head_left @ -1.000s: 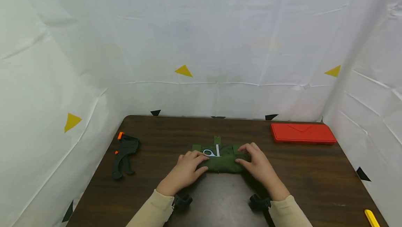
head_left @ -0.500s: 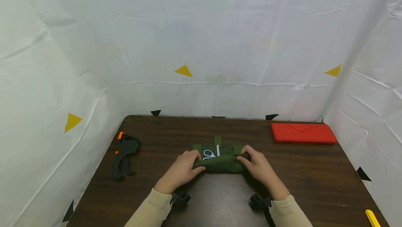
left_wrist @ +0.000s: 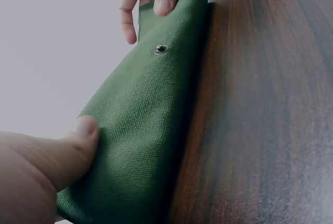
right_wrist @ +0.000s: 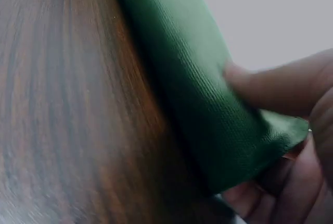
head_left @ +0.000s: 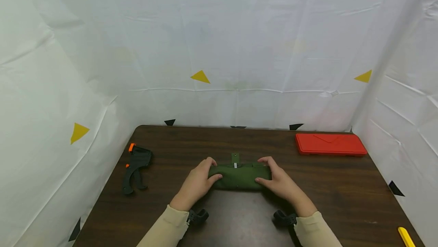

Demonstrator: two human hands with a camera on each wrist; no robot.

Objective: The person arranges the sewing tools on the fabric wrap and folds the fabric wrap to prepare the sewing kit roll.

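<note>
A green fabric tool roll (head_left: pixel 238 180) lies partly rolled up at the middle of the table. My left hand (head_left: pixel 195 184) holds its left end, thumb on the near face and fingers at the far side. The right end is gripped the same way by my right hand (head_left: pixel 284 182). From the roll's far edge a narrow green tab (head_left: pixel 235 158) points away from me, and the tip of a white strip (head_left: pixel 235 165) peeks out before it. In the left wrist view a metal snap stud (left_wrist: pixel 161 49) shows on the cloth. The contents inside are hidden.
On the left of the brown wooden table (head_left: pixel 239 220) lies a black clamp with orange parts (head_left: pixel 138 167). A red case (head_left: pixel 330 144) stands at the back right. Near the front right edge is a yellow object (head_left: pixel 405 236), partly cut off. White sheeting (head_left: pixel 239 49) surrounds the table.
The near part of the green tool roll has been folded away from me, covering the pale scissors handles and most of the white strip. My left hand's fingers have moved to the roll's left end.
</note>
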